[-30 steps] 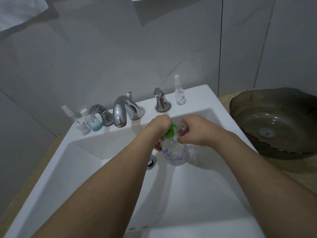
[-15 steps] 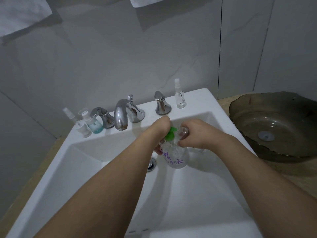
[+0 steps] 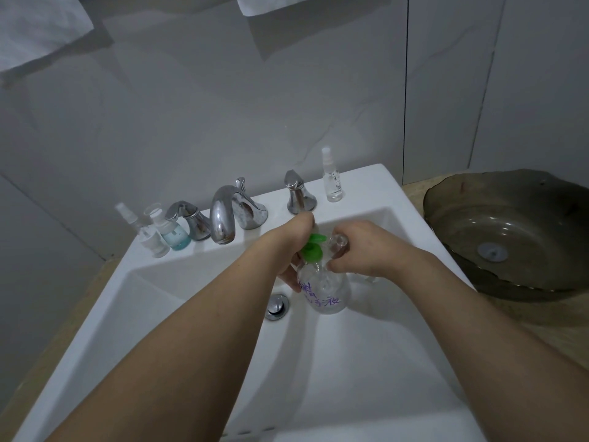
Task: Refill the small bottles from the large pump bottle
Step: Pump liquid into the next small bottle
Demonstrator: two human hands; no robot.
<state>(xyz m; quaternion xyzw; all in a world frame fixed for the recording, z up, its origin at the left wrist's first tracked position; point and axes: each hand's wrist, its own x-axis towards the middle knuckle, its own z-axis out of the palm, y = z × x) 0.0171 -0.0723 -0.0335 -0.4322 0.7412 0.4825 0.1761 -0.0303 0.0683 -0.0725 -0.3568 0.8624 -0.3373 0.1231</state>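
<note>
Looking down from the person's head, two bare forearms reach over a white sink (image 3: 366, 362), which serves as the landmark for all that follows. Above the basin, just past the chrome drain plug (image 3: 278, 306), the left hand (image 3: 294, 247) wraps its grip around the neck and shoulder of the large pump bottle (image 3: 325, 290), a clear bottle with purple handwriting on its side. Its green pump head (image 3: 314, 247) sits at the top, partly covered by the left hand, whose fingers curl round behind the bottle. The right hand (image 3: 366, 250) comes in from the right side of the basin, its grip closed around a small clear bottle (image 3: 338, 242), pinched between thumb and fingers and held just beside the pump head. Whether the small bottle touches the nozzle cannot be told.

On the sink's back ledge stands a chrome faucet (image 3: 228, 215) with a handle on either side. At the ledge's left end stand three small bottles together: a spray bottle (image 3: 129, 216), a white-capped clear bottle (image 3: 156, 242) and one with blue liquid (image 3: 175, 236). At the ledge's right end a slim clear spray bottle (image 3: 331, 177) stands upright alone. To the right of the sink, on the tan worktop (image 3: 541, 339), rests a dark glass basin (image 3: 516, 234). White cloth (image 3: 38, 30) hangs on the grey wall above.
</note>
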